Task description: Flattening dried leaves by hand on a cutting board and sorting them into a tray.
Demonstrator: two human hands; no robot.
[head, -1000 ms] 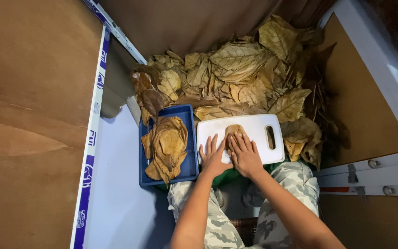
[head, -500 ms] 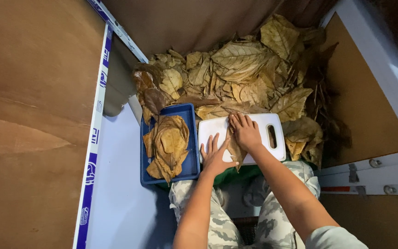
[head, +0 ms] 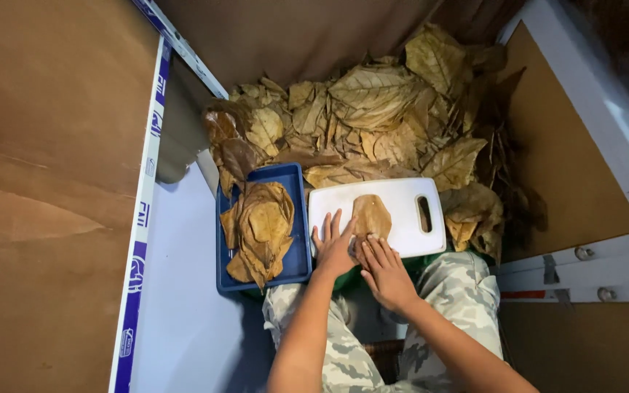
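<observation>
Head view: I see both sets of fingers spread flat and gripping nothing. The left hand lies palm down on the near left part of the white cutting board, its fingers fanned and pressing the near left edge of a single brown dried leaf. The right hand sits at the board's near edge, just below the leaf, fingers extended toward the leaf's bottom tip and touching it or nearly so (I cannot tell which from here).

What has changed: half a second ago the right hand was stretched up across the board, covering the leaf; now it has drawn back to the near edge and the leaf lies exposed and flat, in the left half of the board, well short of the handle slot at the board's right end. A second ago both hands sat together over it. I read this as a smoothing stroke just finished, with the leaf now pressed out.

Working outward from the board: touching its left side is a blue tray holding a stack of flattened leaves. Beyond the board's far edge and round its right end is a big loose heap of dried leaves. Under the board's near edge are the person's knees in camouflage trousers. Left of the tray runs a pale surface, then a brown panel.
</observation>
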